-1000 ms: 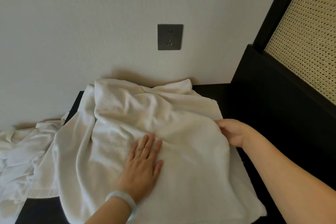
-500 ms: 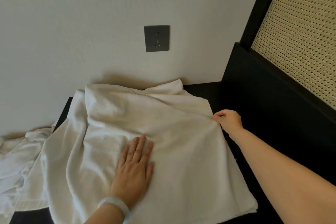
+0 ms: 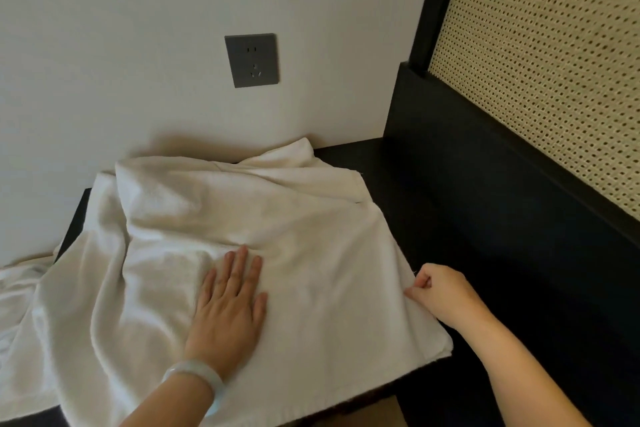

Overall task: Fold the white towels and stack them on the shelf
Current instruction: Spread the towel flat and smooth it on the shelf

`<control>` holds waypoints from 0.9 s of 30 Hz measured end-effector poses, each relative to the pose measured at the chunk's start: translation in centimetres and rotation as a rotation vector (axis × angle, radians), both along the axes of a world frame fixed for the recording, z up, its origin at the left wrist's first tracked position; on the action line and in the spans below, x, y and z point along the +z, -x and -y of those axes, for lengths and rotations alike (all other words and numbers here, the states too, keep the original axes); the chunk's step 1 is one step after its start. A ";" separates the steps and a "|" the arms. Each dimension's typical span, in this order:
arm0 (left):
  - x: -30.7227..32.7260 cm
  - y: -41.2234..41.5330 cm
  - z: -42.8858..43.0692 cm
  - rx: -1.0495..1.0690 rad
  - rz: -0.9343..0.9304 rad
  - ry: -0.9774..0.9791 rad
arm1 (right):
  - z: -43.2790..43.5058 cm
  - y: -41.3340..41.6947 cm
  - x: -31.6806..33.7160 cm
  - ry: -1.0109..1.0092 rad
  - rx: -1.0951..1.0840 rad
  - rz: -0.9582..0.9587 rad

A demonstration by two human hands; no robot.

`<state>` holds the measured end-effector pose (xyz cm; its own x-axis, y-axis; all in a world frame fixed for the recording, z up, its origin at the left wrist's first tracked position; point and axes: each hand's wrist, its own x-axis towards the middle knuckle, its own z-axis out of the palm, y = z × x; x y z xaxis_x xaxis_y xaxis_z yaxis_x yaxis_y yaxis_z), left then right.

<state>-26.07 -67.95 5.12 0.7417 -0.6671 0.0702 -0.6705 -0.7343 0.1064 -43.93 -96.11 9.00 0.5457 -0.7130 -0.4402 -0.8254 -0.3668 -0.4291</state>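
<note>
While pressing flat on the white towel [image 3: 311, 288] with straight fingers of the left hand [image 3: 227, 315], pinches its right edge between curled fingers of the right hand [image 3: 441, 293]. Lies rumpled across the dark surface [image 3: 398, 163], below the far wall's socket [image 3: 251, 60].

The left hand [image 3: 228, 308] presses flat on the white towel [image 3: 311, 253] while the right hand [image 3: 440, 291] pinches its right edge.

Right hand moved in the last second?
Yes. The right hand slid along the right edge of the towel toward the person, farther from the wall socket.
</note>
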 end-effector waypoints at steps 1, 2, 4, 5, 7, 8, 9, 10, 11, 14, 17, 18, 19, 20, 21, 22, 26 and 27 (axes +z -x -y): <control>0.1 0.0 0.0 0.000 -0.009 0.004 | -0.2 0.1 0.1 0.001 -0.002 -0.024; 0.1 0.0 0.0 -0.002 -0.014 -0.002 | -0.3 0.2 0.1 -0.002 0.000 -0.050; 0.1 0.0 0.0 -0.003 -0.007 -0.019 | -0.4 0.6 0.2 -0.007 -0.008 -0.078; 0.0 0.0 0.0 -0.002 -0.011 -0.016 | -0.4 1.0 0.3 0.000 -0.030 -0.074; -0.1 0.0 -0.1 -0.003 -0.028 -0.015 | -0.1 2.0 0.4 0.008 -0.097 -0.037; -0.1 0.1 -0.1 -0.003 -0.026 -0.026 | -0.1 2.4 0.5 0.000 -0.120 -0.020; -0.1 0.0 -0.1 -0.004 -0.018 -0.037 | -0.3 2.7 0.6 0.004 -0.129 -0.009; -0.1 -0.1 -0.2 -0.008 -0.013 -0.046 | -0.6 2.8 0.5 0.053 -0.124 0.001; 0.0 -0.2 -0.2 -0.013 -0.021 -0.054 | -1.1 2.6 0.4 0.159 -0.108 0.030; 0.5 0.3 -0.4 -0.043 -0.082 -0.014 | -3.8 0.5 -0.5 0.472 0.060 0.285; 1.8 2.6 -1.0 -0.084 -0.103 0.001 | -7.2 -2.8 -2.6 0.402 0.551 0.255; 2.0 3.3 -1.4 -0.105 -0.089 -0.014 | -7.7 -3.3 -3.6 0.383 0.670 0.184; 2.0 3.9 -2.1 -0.115 -0.059 -0.036 | -7.5 -3.4 -4.3 0.379 0.724 0.138; 2.1 4.2 -2.9 -0.110 -0.061 -0.069 | -6.6 -3.1 -4.6 0.377 0.714 0.115; 2.1 4.3 -3.9 -0.082 -0.071 -0.094 | -5.3 -2.6 -4.7 0.379 0.672 0.086; 2.1 4.3 -5.1 -0.031 -0.092 -0.106 | -3.9 -2.1 -4.4 0.387 0.621 0.036; 1.6 4.0 -8.5 0.035 -0.106 -0.092 | -2.3 -3.3 -1.4 0.500 0.439 -0.099; 1.4 3.9 -8.8 0.023 -0.136 -0.055 | -4.1 -4.6 -0.9 0.530 0.465 0.039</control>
